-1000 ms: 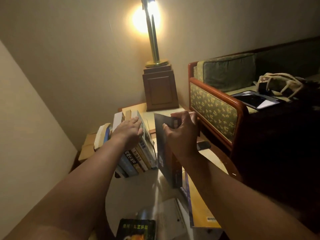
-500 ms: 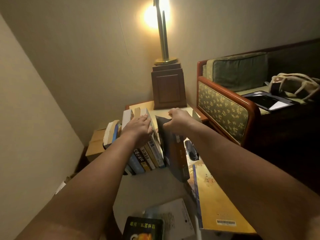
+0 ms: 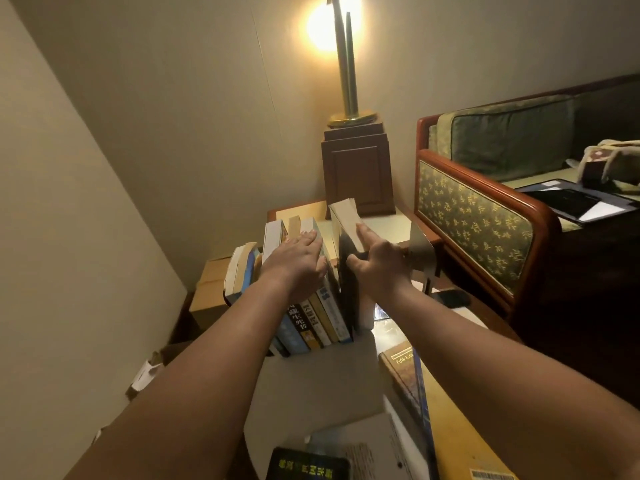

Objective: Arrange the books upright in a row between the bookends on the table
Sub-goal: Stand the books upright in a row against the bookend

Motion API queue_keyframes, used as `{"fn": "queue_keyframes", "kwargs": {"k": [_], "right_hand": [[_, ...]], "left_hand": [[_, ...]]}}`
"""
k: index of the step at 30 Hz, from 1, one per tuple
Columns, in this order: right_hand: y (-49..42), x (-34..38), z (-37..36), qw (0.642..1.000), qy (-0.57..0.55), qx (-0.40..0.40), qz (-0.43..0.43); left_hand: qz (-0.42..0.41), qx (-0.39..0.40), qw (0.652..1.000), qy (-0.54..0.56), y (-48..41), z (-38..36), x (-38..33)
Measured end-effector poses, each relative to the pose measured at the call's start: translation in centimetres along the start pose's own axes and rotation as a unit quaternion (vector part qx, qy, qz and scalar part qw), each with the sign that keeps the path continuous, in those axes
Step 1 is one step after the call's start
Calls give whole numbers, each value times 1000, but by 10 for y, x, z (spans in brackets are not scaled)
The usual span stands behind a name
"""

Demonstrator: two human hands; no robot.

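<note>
Several books [image 3: 311, 320] stand upright in a row on the round table [image 3: 322, 386], spines toward me. My left hand [image 3: 298, 258] lies flat on their top edges, fingers straight. My right hand [image 3: 377, 265] grips the top of a dark-covered book [image 3: 348, 299], which stands upright at the right end of the row, touching it. A metal bookend [image 3: 420, 254] stands just right of that hand, partly hidden by it. More books lie flat near me: a large yellow one [image 3: 446, 420], a white one [image 3: 367, 445] and a black one [image 3: 304, 467].
A dark phone [image 3: 450, 297] lies on the table right of the bookend. Behind stands a side table [image 3: 381, 223] with a wooden lamp base [image 3: 356, 168]. A green sofa [image 3: 485, 209] is to the right, cardboard boxes [image 3: 211, 289] to the left.
My right hand has swung the dark book from a tilt to upright and brought it against the row's right end. My left hand has stayed on the book tops.
</note>
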State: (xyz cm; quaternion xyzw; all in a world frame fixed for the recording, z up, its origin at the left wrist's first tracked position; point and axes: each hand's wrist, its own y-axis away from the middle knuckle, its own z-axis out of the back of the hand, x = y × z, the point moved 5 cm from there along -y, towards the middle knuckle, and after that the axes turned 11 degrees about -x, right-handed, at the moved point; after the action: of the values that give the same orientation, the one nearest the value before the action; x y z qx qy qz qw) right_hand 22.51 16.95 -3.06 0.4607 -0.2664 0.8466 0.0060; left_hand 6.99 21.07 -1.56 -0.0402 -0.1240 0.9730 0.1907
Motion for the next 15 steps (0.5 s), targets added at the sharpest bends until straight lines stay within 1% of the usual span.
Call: {"fn": "queue_keyframes", "kwargs": {"k": [3,5,8,10,11,13,15], "right_hand": [[3,-6,-15,999,-12,17,26],[2,-6,-22,998,-21,27,43],[5,-13,-26,998,-54,32,17],[11,-30,-30,995,-82,55,-19],[16,-40,-33,988,-121,78,-48],[25,-57,-38,956,-235,121,-129],[29,-68,-41,926,-291,141,-196]], "left_hand": [[7,-12,999,31,-1,3,1],[27,-23,997,70,-1,4,2],[45,-32,991,118,1,6,2],[26,-26,992,118,0,7,-1],[11,-18,995,102,0,7,-3],[-6,-4,998,68,0,6,-6],[-3,0,999,53,1,6,-8]]}}
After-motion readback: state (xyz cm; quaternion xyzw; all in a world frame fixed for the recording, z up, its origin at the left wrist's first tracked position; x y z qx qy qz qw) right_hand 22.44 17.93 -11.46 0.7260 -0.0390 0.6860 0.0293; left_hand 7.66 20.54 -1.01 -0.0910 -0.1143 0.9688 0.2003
